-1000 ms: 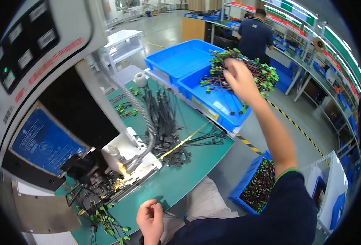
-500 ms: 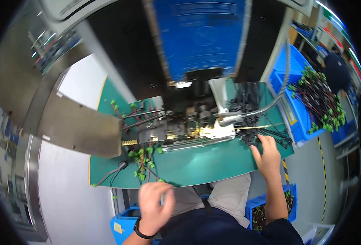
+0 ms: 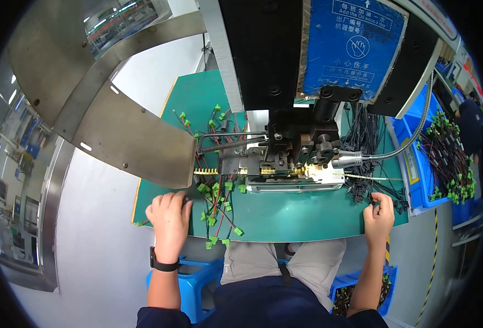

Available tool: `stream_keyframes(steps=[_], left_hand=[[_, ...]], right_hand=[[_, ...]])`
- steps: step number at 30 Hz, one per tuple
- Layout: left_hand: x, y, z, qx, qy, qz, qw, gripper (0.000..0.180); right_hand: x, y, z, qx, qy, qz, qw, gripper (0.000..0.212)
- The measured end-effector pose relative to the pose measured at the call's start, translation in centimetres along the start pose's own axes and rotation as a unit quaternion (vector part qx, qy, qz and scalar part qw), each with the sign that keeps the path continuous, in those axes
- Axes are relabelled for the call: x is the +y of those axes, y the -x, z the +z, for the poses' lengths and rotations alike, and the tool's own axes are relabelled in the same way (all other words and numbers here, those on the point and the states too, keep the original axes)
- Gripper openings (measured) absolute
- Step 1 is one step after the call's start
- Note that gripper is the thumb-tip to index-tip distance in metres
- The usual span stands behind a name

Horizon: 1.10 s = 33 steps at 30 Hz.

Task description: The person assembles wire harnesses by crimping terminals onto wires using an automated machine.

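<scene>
My left hand (image 3: 169, 221) rests at the table's left front, its fingers bent down and closed over a red-and-black wire lead. A green tip (image 3: 143, 223) of that lead shows beside the hand; the rest is hidden under it. At the right front, my right hand (image 3: 379, 216) pinches the end of a black wire (image 3: 372, 199) at the edge of the heap of black wires (image 3: 362, 136). Between the hands stands a crimping machine (image 3: 301, 145) with a gold terminal strip (image 3: 206, 171). Leads with green connectors (image 3: 216, 188) lie in front of its left side.
A bent metal guide plate (image 3: 137, 145) reaches in from the left. On the right, a flexible metal lamp arm (image 3: 416, 142) curves past a blue bin (image 3: 416, 175) with finished leads (image 3: 452, 158). A blue stool (image 3: 198, 284) and another blue bin (image 3: 392, 276) stand below the table.
My left hand has moved forward and left from the table's front edge onto the lead lying there. My right hand's spread fingers have closed at the black wires. The head view has shifted.
</scene>
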<state>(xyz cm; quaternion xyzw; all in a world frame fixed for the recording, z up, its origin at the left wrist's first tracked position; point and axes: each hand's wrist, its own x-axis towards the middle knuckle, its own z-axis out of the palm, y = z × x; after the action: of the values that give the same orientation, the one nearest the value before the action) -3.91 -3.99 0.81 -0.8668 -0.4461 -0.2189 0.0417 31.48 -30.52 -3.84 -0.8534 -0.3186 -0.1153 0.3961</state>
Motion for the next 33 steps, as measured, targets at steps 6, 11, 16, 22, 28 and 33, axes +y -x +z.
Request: stream_keyframes(steps=[6, 11, 16, 22, 28, 33], left_hand=[[-3.2, 0.3, -1.9, 0.013, 0.124, -0.125, 0.984, 0.014], [-3.3, 4.1, -9.1, -0.097, 0.385, -0.307, 0.865, 0.008], [4.8, 7.5, -9.1, -0.215, 0.568, -0.163, 0.778, 0.018], [13.1, 4.3, -3.0, -0.118, 0.531, 0.105, 0.833, 0.003], [15.7, 3.4, 1.3, -0.153, 0.555, 0.098, 0.812, 0.011], [16.5, 3.6, 1.8, -0.114, 0.521, 0.057, 0.844, 0.017]], right_hand=[[-0.2, 0.2, -0.9, 0.004, 0.007, 0.007, 1.0, 0.024], [-0.6, -0.5, -0.9, 0.006, 0.031, 0.002, 0.999, 0.028], [-0.4, -1.1, -2.4, -0.064, 0.052, 0.049, 0.995, 0.029], [0.4, -2.0, -2.8, -0.094, 0.009, 0.105, 0.99, 0.031], [2.0, -1.4, -4.0, -0.085, -0.322, 0.261, 0.906, 0.035], [-0.8, 1.4, -5.0, -0.206, -0.533, 0.345, 0.744, 0.051]])
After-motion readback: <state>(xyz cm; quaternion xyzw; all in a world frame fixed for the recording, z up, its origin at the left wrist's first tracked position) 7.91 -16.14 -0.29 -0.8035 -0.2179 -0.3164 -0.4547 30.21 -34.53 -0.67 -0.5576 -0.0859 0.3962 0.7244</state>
